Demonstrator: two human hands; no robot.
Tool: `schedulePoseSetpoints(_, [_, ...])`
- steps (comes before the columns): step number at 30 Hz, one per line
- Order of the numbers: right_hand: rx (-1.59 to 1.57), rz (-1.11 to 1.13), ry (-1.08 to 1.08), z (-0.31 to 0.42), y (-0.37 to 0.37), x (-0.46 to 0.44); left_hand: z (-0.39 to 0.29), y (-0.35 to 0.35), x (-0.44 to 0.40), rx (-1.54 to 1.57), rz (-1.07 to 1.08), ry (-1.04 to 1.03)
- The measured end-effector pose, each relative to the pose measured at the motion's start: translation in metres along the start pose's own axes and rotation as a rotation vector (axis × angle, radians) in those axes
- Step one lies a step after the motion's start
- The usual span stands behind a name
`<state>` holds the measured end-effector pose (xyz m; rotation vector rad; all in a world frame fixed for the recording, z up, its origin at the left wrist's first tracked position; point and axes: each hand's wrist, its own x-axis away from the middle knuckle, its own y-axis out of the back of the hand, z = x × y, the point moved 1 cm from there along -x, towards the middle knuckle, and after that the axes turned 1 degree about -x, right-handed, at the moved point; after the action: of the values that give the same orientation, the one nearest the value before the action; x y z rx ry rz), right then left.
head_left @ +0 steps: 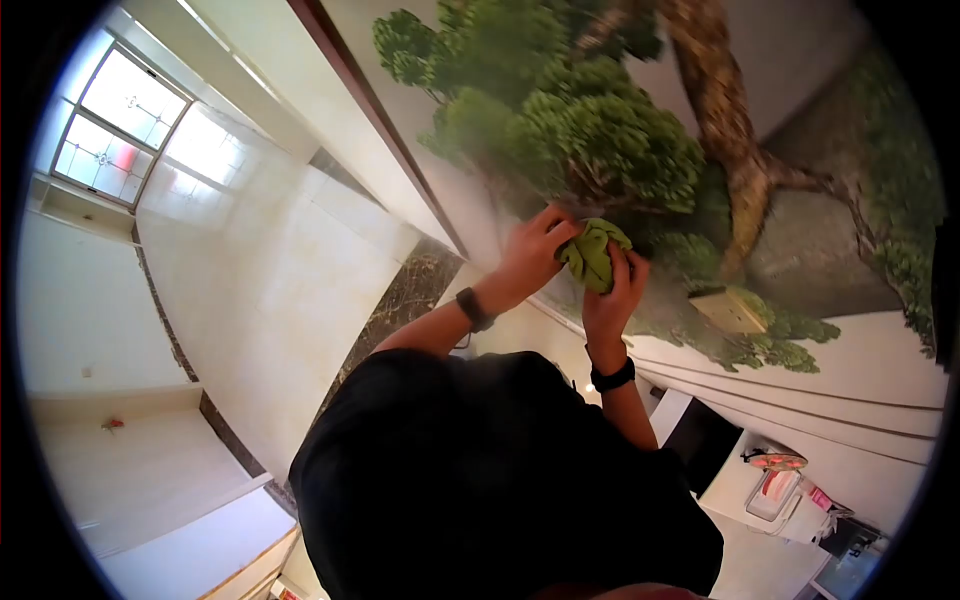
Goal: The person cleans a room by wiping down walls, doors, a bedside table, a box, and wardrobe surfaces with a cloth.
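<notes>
A crumpled green cloth [592,250] is bunched between my two hands, in front of a wall picture of a tree [610,130]. My left hand [530,256] grips the cloth from its left side, with the fingers bent into it. On the other side, my right hand [617,292] has its fingers closed over the cloth's lower right edge. Whether the cloth touches the wall, I cannot tell. Each wrist wears a dark band.
A yellowish switch plate [730,311] sits on the picture, right of my hands. A brown trim strip [385,120] edges the picture on the left. Lower right are a dark screen [703,437] and a white surface with a clear container [774,494]. A window [120,125] is upper left.
</notes>
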<state>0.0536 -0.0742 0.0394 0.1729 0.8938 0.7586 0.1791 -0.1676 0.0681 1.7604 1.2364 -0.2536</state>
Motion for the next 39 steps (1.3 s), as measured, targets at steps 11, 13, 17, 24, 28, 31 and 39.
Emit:
schedulePoseSetpoints(11, [-0.014, -0.026, 0.091, 0.147, -0.199, -0.084, 0.165, 0.183, -0.044, 0.07, -0.21, -0.017])
schedulePoseSetpoints(13, [-0.071, -0.077, 0.144, 0.187, -0.232, -0.111, 0.188, 0.222, -0.06, 0.089, -0.321, -0.091])
schedulePoseSetpoints(17, [-0.043, -0.177, 0.226, 0.236, -0.281, -0.142, 0.223, 0.272, -0.085, 0.199, -0.387, -0.151])
schedulePoseSetpoints(24, [0.112, -0.138, -0.015, 0.213, -0.319, -0.094, 0.279, 0.26, -0.06, 0.323, -0.111, -0.1])
schedulePoseSetpoints(28, [0.165, -0.081, -0.07, 0.217, -0.337, -0.079, 0.31, 0.247, -0.044, 0.35, -0.048, -0.079])
schedulePoseSetpoints(31, [0.16, -0.108, -0.051, 0.232, -0.341, -0.09, 0.308, 0.26, -0.051, 0.405, -0.05, -0.058])
schedulePoseSetpoints(39, [0.205, -0.288, 0.156, 0.284, -0.329, -0.165, 0.273, 0.322, -0.13, 0.452, -0.245, -0.141])
